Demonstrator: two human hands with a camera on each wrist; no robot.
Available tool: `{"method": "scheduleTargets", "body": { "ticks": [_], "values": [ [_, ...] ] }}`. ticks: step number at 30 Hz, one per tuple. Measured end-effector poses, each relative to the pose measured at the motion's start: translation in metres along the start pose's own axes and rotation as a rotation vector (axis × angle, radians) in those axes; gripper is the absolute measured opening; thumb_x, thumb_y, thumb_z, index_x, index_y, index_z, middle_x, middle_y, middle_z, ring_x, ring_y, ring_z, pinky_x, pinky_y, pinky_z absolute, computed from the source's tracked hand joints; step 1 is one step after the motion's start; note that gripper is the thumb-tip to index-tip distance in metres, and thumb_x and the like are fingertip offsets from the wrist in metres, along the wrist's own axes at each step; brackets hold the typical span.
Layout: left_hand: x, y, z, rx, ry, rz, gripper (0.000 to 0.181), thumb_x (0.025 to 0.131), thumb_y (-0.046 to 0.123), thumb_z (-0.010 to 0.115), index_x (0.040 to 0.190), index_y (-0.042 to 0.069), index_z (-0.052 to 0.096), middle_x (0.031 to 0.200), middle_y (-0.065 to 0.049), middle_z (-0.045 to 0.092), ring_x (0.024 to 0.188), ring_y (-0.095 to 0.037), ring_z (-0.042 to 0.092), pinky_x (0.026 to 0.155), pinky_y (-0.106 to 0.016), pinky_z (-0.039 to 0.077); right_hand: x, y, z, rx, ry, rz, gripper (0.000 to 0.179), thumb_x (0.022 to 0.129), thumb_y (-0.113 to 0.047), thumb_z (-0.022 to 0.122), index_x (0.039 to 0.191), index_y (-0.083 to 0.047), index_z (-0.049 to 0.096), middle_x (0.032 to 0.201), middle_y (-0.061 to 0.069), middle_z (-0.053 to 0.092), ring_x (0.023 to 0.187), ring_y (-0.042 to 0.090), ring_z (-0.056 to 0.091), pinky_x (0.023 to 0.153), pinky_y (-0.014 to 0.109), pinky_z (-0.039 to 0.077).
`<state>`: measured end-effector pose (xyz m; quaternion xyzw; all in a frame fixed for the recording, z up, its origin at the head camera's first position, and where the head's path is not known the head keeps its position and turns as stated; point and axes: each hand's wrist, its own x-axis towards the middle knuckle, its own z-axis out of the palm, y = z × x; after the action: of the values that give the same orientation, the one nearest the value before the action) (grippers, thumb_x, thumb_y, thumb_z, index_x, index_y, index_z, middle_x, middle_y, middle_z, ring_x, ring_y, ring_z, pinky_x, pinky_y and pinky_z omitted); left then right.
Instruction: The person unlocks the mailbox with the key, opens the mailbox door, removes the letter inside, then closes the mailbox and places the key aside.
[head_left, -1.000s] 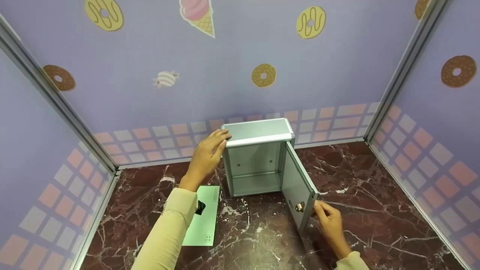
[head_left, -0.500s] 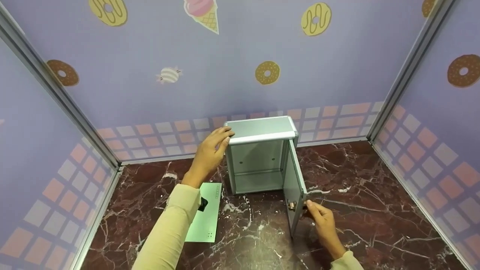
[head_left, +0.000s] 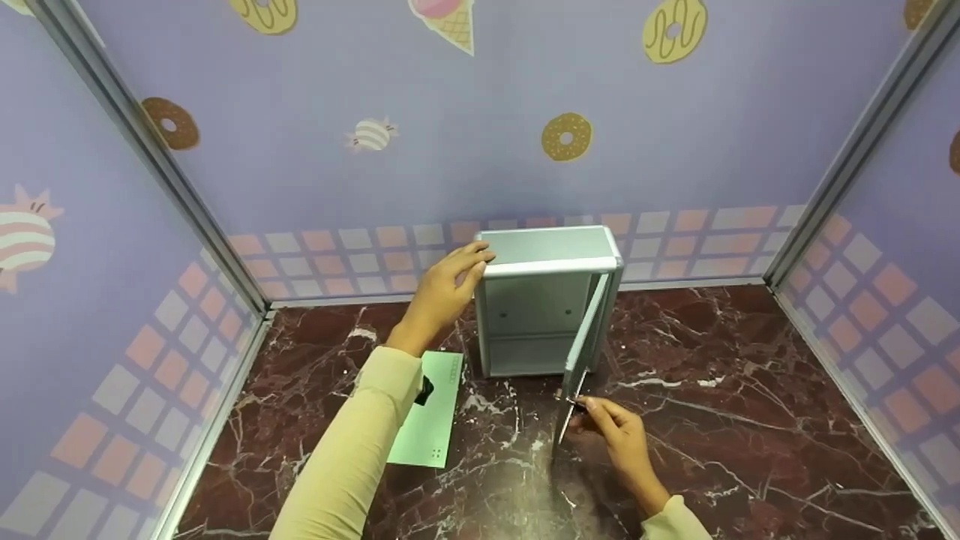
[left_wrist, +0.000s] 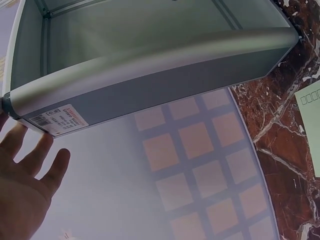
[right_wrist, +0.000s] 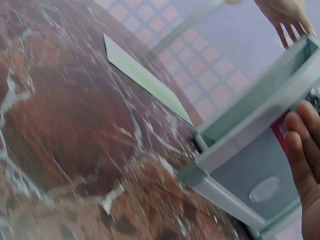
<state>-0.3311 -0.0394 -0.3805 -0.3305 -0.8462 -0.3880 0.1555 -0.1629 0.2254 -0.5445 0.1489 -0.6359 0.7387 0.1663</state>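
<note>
An upright silver-grey metal mailbox [head_left: 551, 247] stands before the back wall, its hinged door [head_left: 587, 326] ajar on the right side. My left hand [head_left: 444, 289] holds the mailbox's upper left corner; in the left wrist view its fingers reach past a printed label [left_wrist: 60, 120]. At the door's free edge, my right hand [head_left: 626, 442] pinches a small dark key at the lock [head_left: 562, 395]. The right wrist view has the door's outer face [right_wrist: 250, 167] close beside the right fingers, with a red patch and an oval. The key is mostly hidden by the fingers.
A pale green envelope [head_left: 435, 431] lies left of the mailbox on the dark red marbled tabletop [head_left: 720, 450], partly under the left forearm. A black piece [head_left: 425, 391] shows on it. Patterned panels [head_left: 480, 150] enclose the back and both sides.
My right hand has swung the door leftward, from wide open to partly over the mailbox's front. My left hand keeps its hold on the corner. The head view has shifted slightly.
</note>
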Motion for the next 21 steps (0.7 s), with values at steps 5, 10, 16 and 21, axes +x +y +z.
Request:
{"method": "scheduleTargets", "body": {
  "ticks": [5, 10, 16, 21],
  "values": [
    [0.001, 0.001, 0.002, -0.004, 0.012, -0.007, 0.034, 0.105, 0.028, 0.048, 0.132, 0.014, 0.064, 0.146, 0.001, 0.049, 0.135, -0.013, 0.039, 0.112, -0.031, 0.027, 0.003, -0.002, 0.012, 0.000, 0.026, 0.058, 0.027, 0.102, 0.003, 0.046, 0.108, 0.028, 0.055, 0.079, 0.032, 0.065, 0.072, 0.019, 0.069, 0.067, 0.033, 0.058],
    [-0.001, 0.000, 0.003, -0.010, 0.019, -0.009, 0.034, 0.105, 0.027, 0.048, 0.131, 0.014, 0.064, 0.146, 0.000, 0.049, 0.135, -0.014, 0.040, 0.112, -0.031, 0.027, 0.005, -0.001, 0.021, -0.020, 0.038, 0.069, 0.027, 0.102, 0.003, 0.046, 0.108, 0.027, 0.056, 0.080, 0.033, 0.065, 0.072, 0.018, 0.069, 0.066, 0.034, 0.058],
    [0.000, 0.002, 0.001, -0.006, 0.012, -0.023, 0.034, 0.105, 0.027, 0.048, 0.132, 0.014, 0.063, 0.146, 0.000, 0.049, 0.136, -0.015, 0.039, 0.113, -0.033, 0.026, 0.010, 0.000, 0.030, -0.018, 0.054, 0.107, 0.028, 0.102, 0.000, 0.049, 0.108, 0.026, 0.057, 0.082, 0.034, 0.064, 0.073, 0.019, 0.069, 0.068, 0.035, 0.059],
    [0.001, 0.004, -0.001, -0.002, 0.005, -0.032, 0.033, 0.104, 0.028, 0.049, 0.132, 0.015, 0.063, 0.146, 0.001, 0.048, 0.136, -0.013, 0.038, 0.113, -0.033, 0.026, 0.012, -0.001, 0.035, -0.033, 0.064, 0.132, 0.029, 0.102, -0.003, 0.050, 0.109, 0.025, 0.058, 0.083, 0.032, 0.065, 0.074, 0.020, 0.069, 0.070, 0.040, 0.059]
  ]
}}
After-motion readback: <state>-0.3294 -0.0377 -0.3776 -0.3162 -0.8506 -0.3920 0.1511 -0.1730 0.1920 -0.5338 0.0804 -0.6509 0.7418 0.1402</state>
